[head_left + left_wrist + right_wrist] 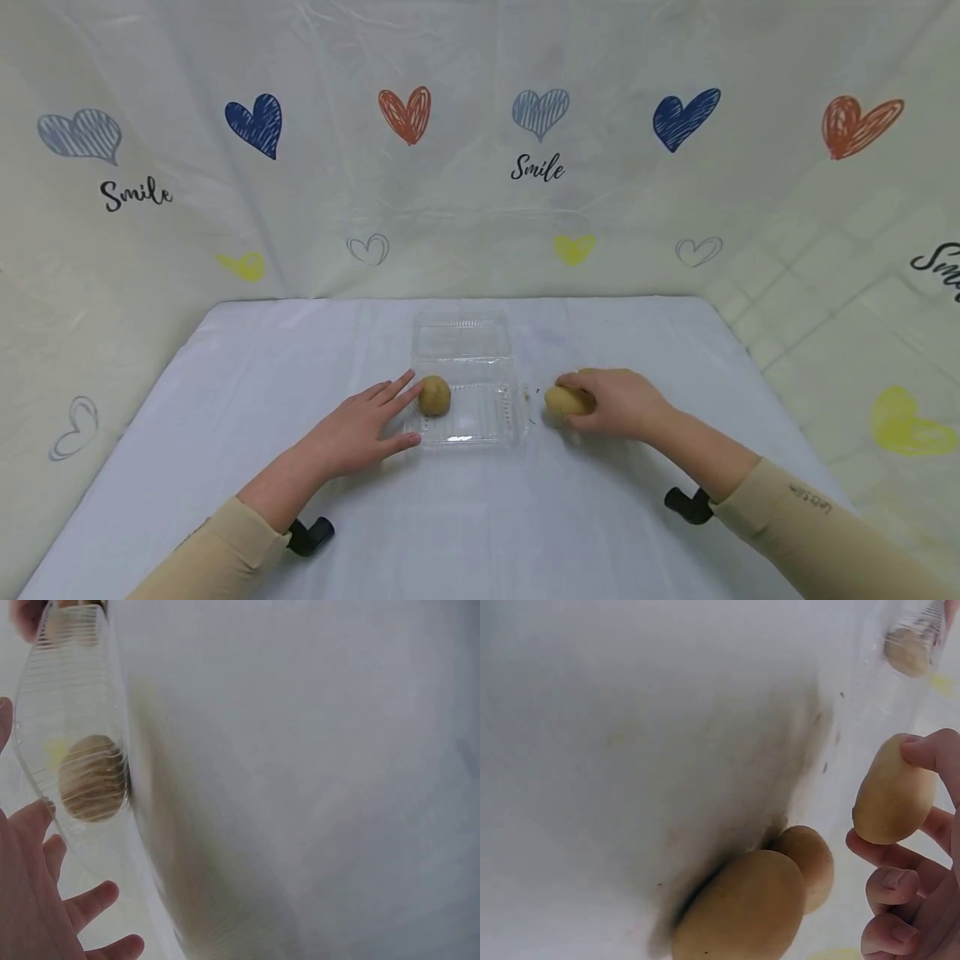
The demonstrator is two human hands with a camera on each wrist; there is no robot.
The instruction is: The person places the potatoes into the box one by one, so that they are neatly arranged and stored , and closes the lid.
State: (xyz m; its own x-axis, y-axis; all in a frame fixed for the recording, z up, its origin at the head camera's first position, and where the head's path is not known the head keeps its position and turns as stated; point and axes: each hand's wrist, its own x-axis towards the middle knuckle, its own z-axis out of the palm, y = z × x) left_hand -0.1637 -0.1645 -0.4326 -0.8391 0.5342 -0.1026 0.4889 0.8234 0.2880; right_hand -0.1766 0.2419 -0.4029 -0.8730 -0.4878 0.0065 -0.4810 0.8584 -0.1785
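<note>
Sleeves, L hand @ clr box, R hand pinching potato

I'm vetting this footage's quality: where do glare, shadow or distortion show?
Head: glint at the front of the clear container; left wrist: the boxed potato looks streaked through ridged plastic; right wrist: dark shadow on the white cloth beside the nearest potato.

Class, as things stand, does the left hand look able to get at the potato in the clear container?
Probably yes: the left hand is spread beside the potato, and the clear container is open, its lid folded back, leaving the way free.
</note>
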